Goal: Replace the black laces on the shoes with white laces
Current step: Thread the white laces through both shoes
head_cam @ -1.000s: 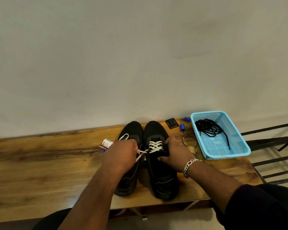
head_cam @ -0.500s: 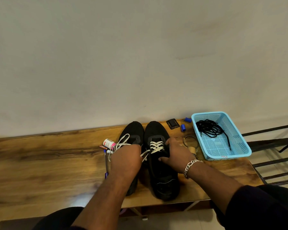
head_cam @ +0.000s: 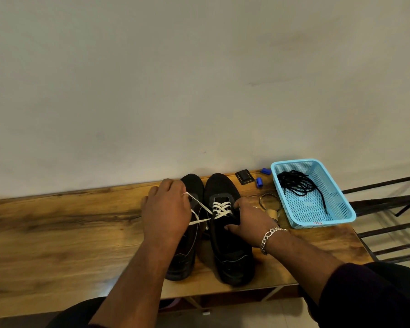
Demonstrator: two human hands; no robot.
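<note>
The left hand [head_cam: 167, 210] pinches the white lace [head_cam: 199, 205], apparently drawing it taut through the right shoe [head_cam: 227, 233] on the tabletop [head_cam: 57, 233]. The right hand [head_cam: 252, 220] clamps that shoe steady. The black laces [head_cam: 296, 183] lie discarded in the blue basket [head_cam: 336, 209].

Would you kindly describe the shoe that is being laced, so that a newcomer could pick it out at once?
On the wooden table against the wall, two black shoes stand side by side, left of a blue basket holding black laces. It is the right shoe, nearer the basket, steadied by the right hand. Unlike the left shoe, it has a white lace crisscrossed through its eyelets.
</note>
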